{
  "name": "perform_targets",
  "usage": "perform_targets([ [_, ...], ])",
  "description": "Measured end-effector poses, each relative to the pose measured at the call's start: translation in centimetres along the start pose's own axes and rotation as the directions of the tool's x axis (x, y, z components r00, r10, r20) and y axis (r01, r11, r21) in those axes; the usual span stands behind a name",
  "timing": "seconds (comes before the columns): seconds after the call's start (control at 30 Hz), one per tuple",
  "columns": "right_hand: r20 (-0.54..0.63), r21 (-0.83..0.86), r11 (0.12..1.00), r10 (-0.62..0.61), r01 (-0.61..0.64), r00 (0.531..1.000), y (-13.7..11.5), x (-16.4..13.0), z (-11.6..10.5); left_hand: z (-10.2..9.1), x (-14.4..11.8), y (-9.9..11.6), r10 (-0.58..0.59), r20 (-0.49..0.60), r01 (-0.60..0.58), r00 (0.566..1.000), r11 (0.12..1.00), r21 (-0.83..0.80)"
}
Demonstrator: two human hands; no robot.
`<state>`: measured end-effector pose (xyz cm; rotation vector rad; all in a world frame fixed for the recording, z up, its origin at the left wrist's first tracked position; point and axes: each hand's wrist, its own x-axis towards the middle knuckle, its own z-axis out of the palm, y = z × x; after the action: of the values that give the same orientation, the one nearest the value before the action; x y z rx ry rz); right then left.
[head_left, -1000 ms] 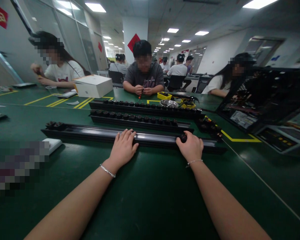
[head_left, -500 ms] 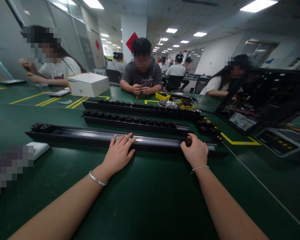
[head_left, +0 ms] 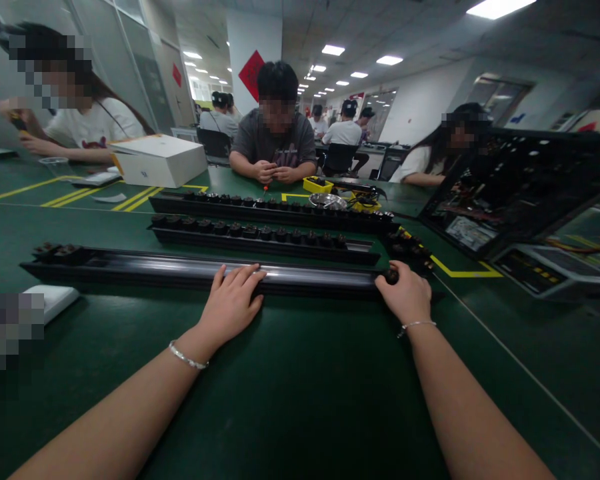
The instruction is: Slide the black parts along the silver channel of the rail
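Two hands are set on the long black rail at centre frame on the green bench. Left hand is laid flat, fingers spread, on top; right hand is closed round a small black knob at the rail's right end. Rail should be kept pinned w/ the left, knob seated square.

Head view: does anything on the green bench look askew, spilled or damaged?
Nothing stands out. The three black rails lie roughly parallel; the nearest rail lies flat under the left hand, while the right hand holds a small black part at its right end. No spill or damage shows.
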<state>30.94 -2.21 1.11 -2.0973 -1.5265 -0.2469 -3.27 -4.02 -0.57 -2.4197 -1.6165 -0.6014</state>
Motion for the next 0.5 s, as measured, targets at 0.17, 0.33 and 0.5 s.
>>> perform_targets([
  [0.17, -0.013, 0.043, 0.999, -0.018, 0.019, 1.000, 0.9, 0.4, 0.1, 0.0, 0.0, -0.1, 0.000, 0.000, 0.000, 1.000, 1.000, -0.015],
  [0.33, 0.022, 0.074, 0.997, 0.000, -0.001, 1.000, 1.1, 0.6, -0.2, 0.0, 0.0, -0.2, -0.001, 0.009, 0.001, 1.000, 1.000, -0.024],
  [0.5, 0.049, 0.124, 0.992, -0.025, 0.019, 0.998, 1.7, 0.7, -0.5, 0.0, 0.1, -0.2, 0.002, 0.008, -0.002, 1.000, 1.000, -0.014],
])
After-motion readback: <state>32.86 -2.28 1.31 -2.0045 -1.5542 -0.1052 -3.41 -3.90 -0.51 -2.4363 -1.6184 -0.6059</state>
